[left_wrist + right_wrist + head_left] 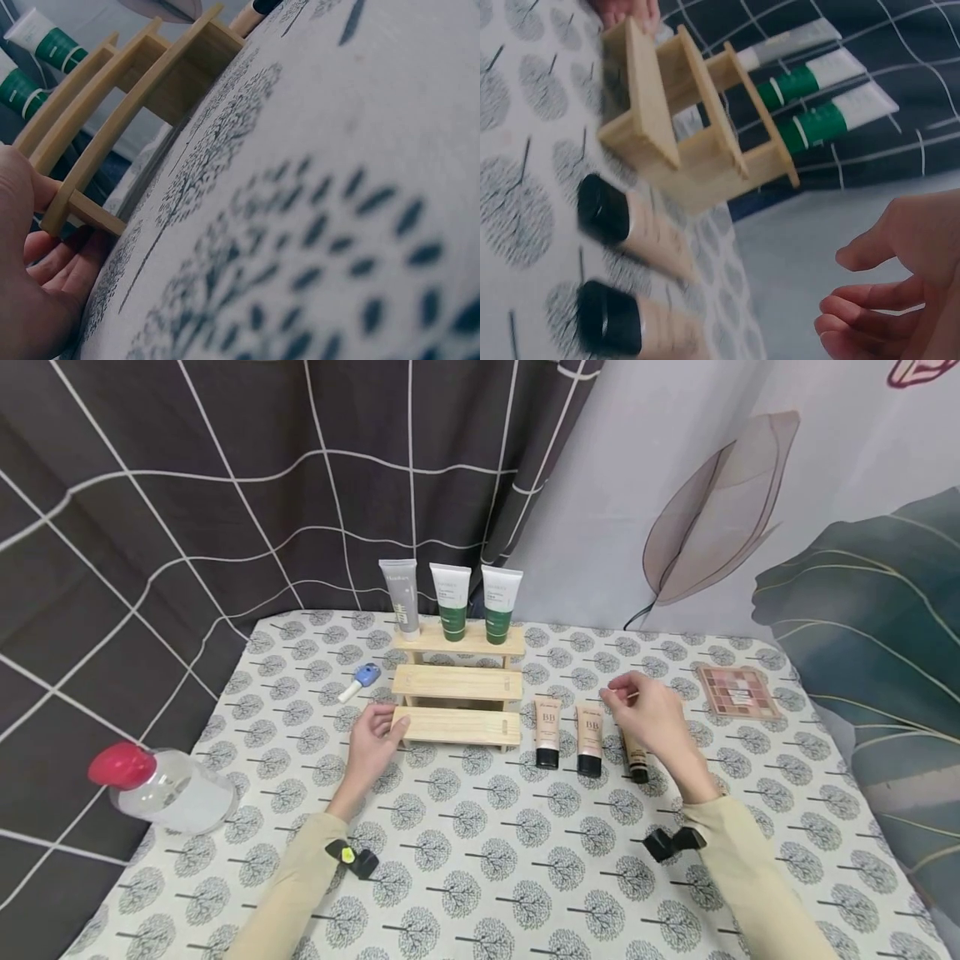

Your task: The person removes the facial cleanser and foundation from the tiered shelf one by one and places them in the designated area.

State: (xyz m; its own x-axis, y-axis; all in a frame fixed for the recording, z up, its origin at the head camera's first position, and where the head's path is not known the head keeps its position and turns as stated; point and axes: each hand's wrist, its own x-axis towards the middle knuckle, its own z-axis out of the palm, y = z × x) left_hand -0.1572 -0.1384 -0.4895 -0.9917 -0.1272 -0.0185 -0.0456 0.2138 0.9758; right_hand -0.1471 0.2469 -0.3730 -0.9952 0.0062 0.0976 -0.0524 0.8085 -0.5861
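Observation:
My left hand [372, 745] holds the left end of the lowest step of a three-step wooden stand [459, 727], thumb on top and fingers below, as the left wrist view shows. On the top step stand a grey tube [403, 599] and two white-and-green tubes [453, 602], caps down. Over the table at the right hovers my right hand [651, 714], its fingers loosely bent with nothing between them. Beneath it lies a gold tube with a black cap [637, 760], partly hidden. Two beige BB cream tubes [547, 727] [590, 735] lie between that hand and the stand.
A clear pump bottle with a red top [176, 789] stands at the left edge. Left of the stand lies a small blue-and-white item [365, 677]. An eyeshadow palette [738, 692] rests at the back right. Curtains [300, 485] hang behind the table.

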